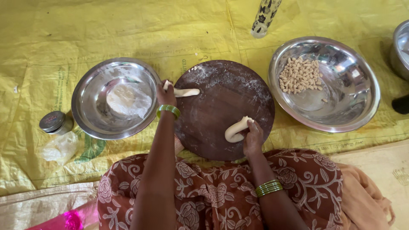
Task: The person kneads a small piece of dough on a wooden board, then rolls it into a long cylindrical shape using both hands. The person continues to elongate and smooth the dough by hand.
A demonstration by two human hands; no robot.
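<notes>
dough rope (pixel 236 130) curved, runs up-right | right hand (pixel 253 140) pinching it | left hand (pixel 166 96) pinching dough stick (pixel 186 92), lying sideways

Two pale dough ropes (pixel 186 92) (pixel 236 129) on the round floured brown board (pixel 217 110), well apart.

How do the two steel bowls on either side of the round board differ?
The left bowl holds a pale flat lump of dough under thin plastic; the right bowl holds a heap of small pale dough pellets. The left bowl looks smaller than the right bowl. The left hand, gripping a dough strip, is at the left bowl's rim; the right bowl has no hand near. Both are shiny round steel on yellow sheeting.
</notes>
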